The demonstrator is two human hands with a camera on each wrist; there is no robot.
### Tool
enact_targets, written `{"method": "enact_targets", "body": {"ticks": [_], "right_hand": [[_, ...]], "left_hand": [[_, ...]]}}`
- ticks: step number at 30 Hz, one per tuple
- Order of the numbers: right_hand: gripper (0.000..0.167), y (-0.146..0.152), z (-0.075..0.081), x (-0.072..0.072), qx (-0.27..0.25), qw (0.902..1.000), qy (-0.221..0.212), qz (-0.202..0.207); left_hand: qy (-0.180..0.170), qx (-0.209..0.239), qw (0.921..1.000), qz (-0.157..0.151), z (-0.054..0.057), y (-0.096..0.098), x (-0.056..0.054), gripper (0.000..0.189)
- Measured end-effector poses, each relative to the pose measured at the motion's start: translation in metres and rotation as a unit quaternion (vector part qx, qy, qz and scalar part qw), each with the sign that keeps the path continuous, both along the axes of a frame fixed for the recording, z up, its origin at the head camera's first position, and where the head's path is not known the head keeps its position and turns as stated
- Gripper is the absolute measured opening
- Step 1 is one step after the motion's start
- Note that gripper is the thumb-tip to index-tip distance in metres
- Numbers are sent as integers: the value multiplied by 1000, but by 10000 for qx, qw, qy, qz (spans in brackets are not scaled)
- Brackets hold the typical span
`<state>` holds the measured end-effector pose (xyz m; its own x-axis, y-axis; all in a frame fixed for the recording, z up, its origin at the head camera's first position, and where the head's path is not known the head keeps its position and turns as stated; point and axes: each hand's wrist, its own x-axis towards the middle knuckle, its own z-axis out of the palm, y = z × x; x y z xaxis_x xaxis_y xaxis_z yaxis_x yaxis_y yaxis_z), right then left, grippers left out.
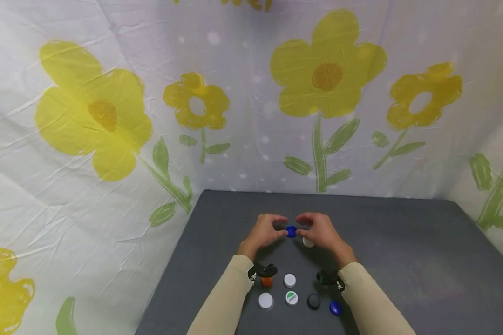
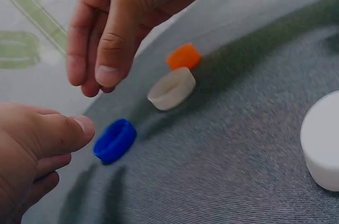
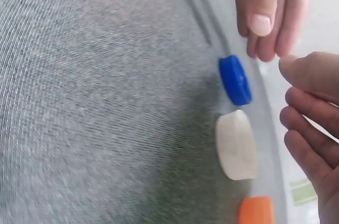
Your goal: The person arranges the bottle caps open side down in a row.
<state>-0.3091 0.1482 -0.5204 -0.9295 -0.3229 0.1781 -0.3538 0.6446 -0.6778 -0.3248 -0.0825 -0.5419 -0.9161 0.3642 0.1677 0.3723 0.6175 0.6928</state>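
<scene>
A blue bottle cap lies on the dark table between my two hands. My left hand is just left of it, fingers loosely curved, the thumb tip close beside the cap in the left wrist view. From the other side my right hand arches over the table, thumb and fingers apart and holding nothing. Below the right hand sits an off-white cap, partly covered by that hand in the head view. An orange cap lies just past it, hidden in the head view.
Nearer me are an orange cap by the left wrist, white caps, a white cap with a green print, a black cap and another blue cap. A flower-printed cloth hangs behind the table.
</scene>
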Motion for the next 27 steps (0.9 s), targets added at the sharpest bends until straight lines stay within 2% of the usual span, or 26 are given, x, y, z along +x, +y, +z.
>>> {"method": "enact_targets", "body": {"ticks": [5, 9, 19, 27], "right_hand": [[36, -5, -15, -6, 89, 10000, 23, 39], [35, -8, -22, -6, 205, 9998, 16, -35], [29, -12, -27, -7, 141, 9995, 220, -191], [29, -12, -24, -3, 100, 9993, 244, -264]], "left_hand": [[-2, 129, 9999, 38, -15, 3, -2, 39], [83, 57, 9999, 105, -20, 6, -2, 37], [287, -138, 9988, 383, -20, 16, 0, 32], [315, -33, 9988, 383, -18, 15, 3, 29]]}}
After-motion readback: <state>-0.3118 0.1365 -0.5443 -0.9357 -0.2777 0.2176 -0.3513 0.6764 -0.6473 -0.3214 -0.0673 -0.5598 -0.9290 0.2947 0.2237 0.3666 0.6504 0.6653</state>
